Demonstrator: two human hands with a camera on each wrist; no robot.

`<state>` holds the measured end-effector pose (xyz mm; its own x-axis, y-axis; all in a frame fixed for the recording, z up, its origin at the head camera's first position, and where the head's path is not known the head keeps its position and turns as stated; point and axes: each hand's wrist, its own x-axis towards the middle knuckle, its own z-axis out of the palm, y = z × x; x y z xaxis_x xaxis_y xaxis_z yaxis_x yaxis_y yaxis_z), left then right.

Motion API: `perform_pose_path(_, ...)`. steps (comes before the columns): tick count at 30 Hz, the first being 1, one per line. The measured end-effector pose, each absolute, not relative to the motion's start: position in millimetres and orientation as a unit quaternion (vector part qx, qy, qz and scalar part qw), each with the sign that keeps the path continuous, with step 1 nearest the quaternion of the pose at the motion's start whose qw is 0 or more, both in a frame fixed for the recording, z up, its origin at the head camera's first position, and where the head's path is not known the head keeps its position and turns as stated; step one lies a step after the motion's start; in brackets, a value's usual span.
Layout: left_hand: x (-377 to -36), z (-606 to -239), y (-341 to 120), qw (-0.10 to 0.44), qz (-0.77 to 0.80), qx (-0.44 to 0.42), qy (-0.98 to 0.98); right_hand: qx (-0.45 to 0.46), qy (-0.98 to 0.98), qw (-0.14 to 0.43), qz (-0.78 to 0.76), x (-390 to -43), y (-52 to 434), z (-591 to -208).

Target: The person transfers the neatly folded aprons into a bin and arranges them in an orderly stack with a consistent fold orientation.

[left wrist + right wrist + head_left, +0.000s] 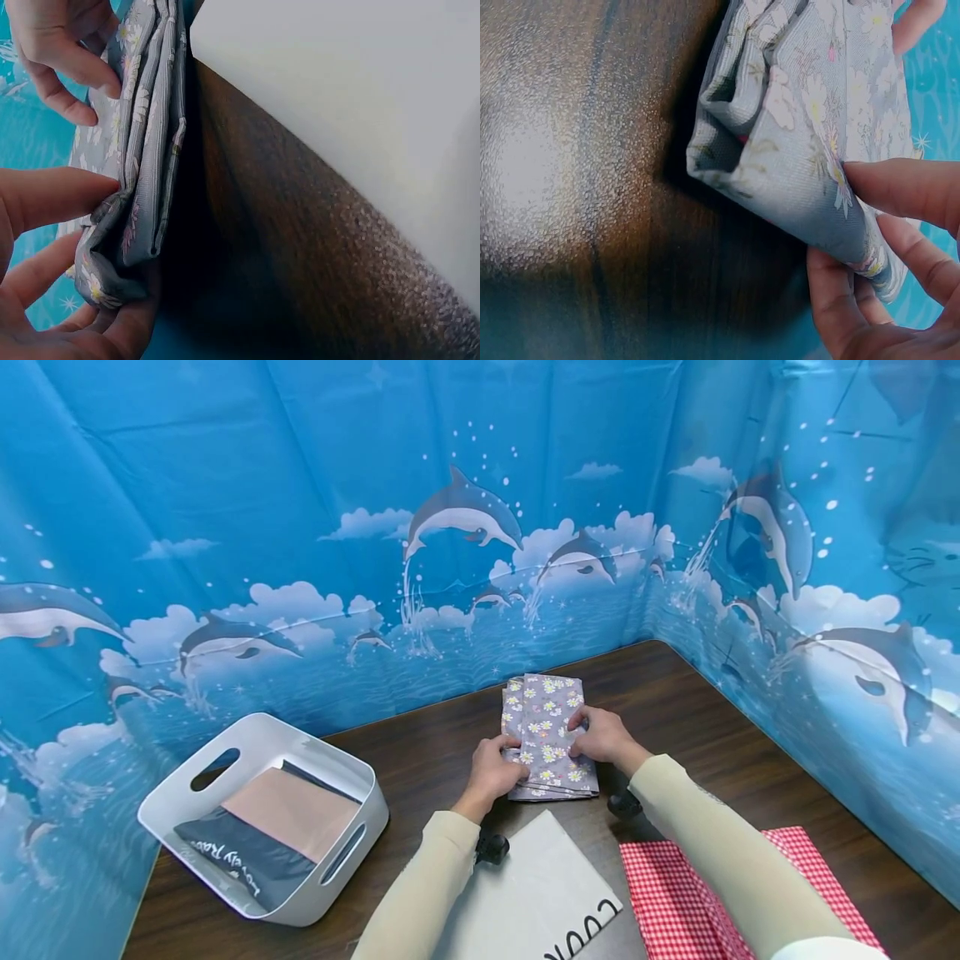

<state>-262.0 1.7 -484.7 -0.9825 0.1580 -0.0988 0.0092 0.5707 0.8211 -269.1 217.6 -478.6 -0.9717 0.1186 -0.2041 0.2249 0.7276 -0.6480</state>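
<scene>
A folded grey cloth (pixel 551 727) printed with white daisies lies on the dark wooden table, near the back. My left hand (pixel 492 774) grips its left edge; in the left wrist view the thumb is on top of the cloth (pixel 142 142) and fingers reach underneath. On the opposite side my right hand (pixel 606 739) pinches the right edge. The right wrist view shows that thumb over the folded layers of the cloth (pixel 780 165), with fingertips below them. Several stacked folds show along the near edge.
A white bin (pixel 348 860) with cut-out handles stands at left, holding a pinkish-beige piece (pixel 292 810) and a dark lettered one (pixel 262 852). In front lie a white sheet (pixel 525 877) lettered "COOK" and a red gingham cloth (pixel 660 885). A dolphin-print curtain (pixel 300 485) borders the table.
</scene>
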Motion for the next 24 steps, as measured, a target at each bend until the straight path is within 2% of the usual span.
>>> perform_pose_path(3, -263.2, -486.9, 0.0, 0.075, 0.456, 0.057, 0.885, 0.092, 0.925, 0.077, -0.36, -268.2, 216.9, -478.6)
perform_pose_path(12, -263.9, -488.5, -4.5, 0.124, 0.454, 0.054, 0.881, 0.08, 0.926, 0.082, -0.359, -265.6, 215.2, -479.7)
perform_pose_path(19, -264.5, -489.3, -4.9, 0.117, 0.449, 0.05, 0.884, 0.045, 0.937, 0.069, -0.339, -268.8, 214.0, -474.0)
perform_pose_path(24, -264.8, -491.1, -5.4, 0.111, 0.449, 0.048, 0.885, 0.039, 0.936, 0.088, -0.338, -269.3, 214.5, -474.0)
